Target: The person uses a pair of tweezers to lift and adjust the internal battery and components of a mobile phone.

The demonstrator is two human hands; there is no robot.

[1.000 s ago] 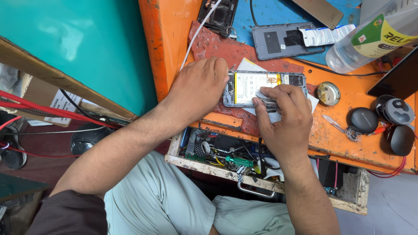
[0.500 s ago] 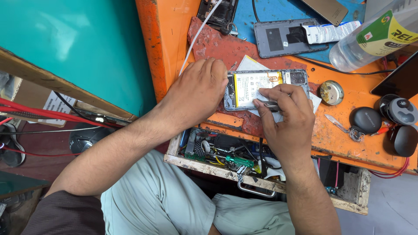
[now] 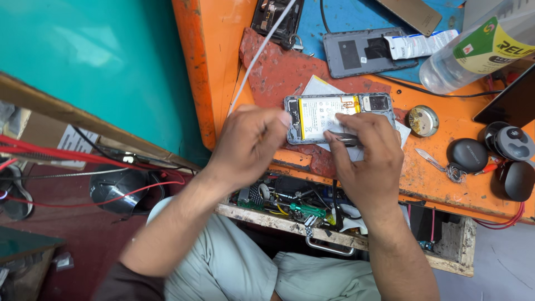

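Observation:
An opened smartphone (image 3: pixel 334 114) lies back-up on a worn red mat (image 3: pixel 278 72) on the orange workbench, its pale battery with a yellow strip exposed. My right hand (image 3: pixel 368 161) pinches dark metal tweezers (image 3: pixel 343 137) whose tips rest at the phone's lower edge. My left hand (image 3: pixel 248 145) sits just left of the phone with fingers curled, one fingertip at the phone's left edge; it is blurred.
A grey phone back cover (image 3: pixel 356 53) and a clear plastic bottle (image 3: pixel 473 50) lie beyond. A round metal tin (image 3: pixel 422 120), a small blade (image 3: pixel 429 158) and black earbud cases (image 3: pixel 504 153) sit to the right. An open drawer (image 3: pixel 301 209) of wires and parts is under my wrists.
My left hand has slid off the phone to its left edge, uncovering the battery. My right hand has stayed at the phone's lower edge with the tweezers.

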